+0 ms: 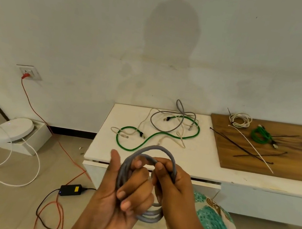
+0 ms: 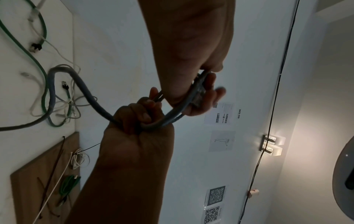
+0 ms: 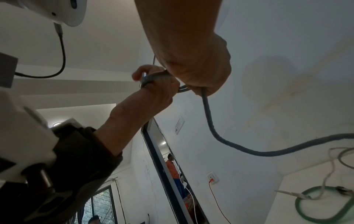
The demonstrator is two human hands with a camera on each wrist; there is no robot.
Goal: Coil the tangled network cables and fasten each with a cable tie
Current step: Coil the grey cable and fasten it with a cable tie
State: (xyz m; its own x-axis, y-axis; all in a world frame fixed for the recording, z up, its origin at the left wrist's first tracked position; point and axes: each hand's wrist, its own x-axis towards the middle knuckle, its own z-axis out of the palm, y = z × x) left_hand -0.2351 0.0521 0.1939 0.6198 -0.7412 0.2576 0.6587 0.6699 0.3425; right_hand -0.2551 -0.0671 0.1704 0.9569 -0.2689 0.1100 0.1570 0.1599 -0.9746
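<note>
The grey network cable (image 1: pixel 142 185) is held as a coil in front of the white table's near edge (image 1: pixel 137 165) – left hand (image 1: pixel 122 195) curled round its loops, right hand (image 1: pixel 172 186) pinching the top – and its free length runs away onto the table, nearer the right hand.

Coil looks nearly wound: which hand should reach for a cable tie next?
Probably the right hand: the cable ties lie on the wooden board to its side, while the left hand has the firmer grip on the grey coil.
</note>
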